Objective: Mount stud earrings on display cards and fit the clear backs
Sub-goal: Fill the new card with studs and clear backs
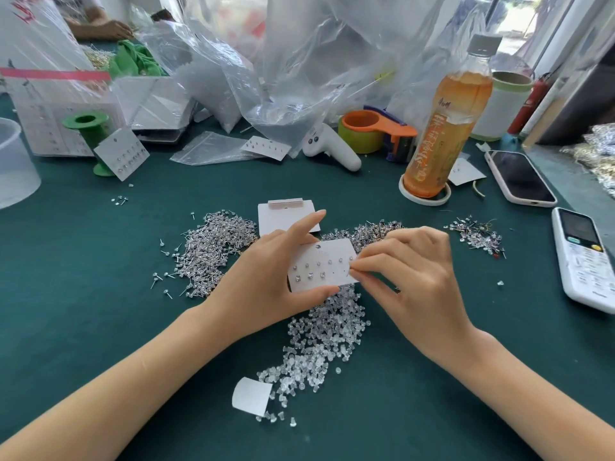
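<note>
My left hand (266,281) holds a white display card (327,254) by its left side, thumb under the lower edge, above the green table. Several stud earrings sit in the card in two rows. My right hand (409,274) pinches something small at the card's right edge with thumb and forefinger; what it pinches is hidden by the fingers. A heap of loose stud earrings (209,251) lies to the left. A pile of clear backs (316,347) spreads below the card. A stack of blank cards (286,214) lies behind my left hand.
A tea bottle (442,128) stands at the back right near a tape dispenser (376,128). Two phones (519,178) (585,257) lie at the right. Plastic bags (283,78), a green spool (90,128) and filled cards (123,154) crowd the back. Another person's arm (100,28) rests far left.
</note>
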`<state>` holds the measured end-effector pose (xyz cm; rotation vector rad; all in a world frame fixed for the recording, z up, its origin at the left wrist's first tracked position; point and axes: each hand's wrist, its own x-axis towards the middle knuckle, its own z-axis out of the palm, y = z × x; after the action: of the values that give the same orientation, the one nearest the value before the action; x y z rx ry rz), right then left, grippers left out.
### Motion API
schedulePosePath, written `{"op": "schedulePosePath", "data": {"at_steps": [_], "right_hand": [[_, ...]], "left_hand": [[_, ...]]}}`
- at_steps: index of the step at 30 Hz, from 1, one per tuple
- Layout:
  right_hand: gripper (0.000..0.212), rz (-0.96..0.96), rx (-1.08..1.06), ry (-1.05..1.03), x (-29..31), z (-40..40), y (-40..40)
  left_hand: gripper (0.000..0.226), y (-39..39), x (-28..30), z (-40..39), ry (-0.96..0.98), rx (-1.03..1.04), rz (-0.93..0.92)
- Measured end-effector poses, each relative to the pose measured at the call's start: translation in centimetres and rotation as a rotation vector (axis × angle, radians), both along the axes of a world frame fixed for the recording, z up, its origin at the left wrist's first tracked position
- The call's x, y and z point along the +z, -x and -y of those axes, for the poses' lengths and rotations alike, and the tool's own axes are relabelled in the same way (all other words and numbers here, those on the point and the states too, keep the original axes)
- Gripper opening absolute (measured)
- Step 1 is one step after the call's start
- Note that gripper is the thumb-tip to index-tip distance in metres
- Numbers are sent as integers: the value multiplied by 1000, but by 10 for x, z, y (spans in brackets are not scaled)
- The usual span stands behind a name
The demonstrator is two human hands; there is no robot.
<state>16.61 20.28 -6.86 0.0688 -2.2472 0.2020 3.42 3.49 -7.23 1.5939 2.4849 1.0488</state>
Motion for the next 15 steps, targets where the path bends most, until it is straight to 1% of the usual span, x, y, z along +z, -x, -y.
{"op": "schedulePosePath", "data": {"at_steps": [8, 15], "right_hand": [[7, 0, 23, -20, -3, 2, 2], [7, 34, 43, 8, -3, 3, 2]], "left_hand": [[87, -5, 1, -1, 6, -49, -20], [87, -7, 1, -1, 11, -67, -20]]}}
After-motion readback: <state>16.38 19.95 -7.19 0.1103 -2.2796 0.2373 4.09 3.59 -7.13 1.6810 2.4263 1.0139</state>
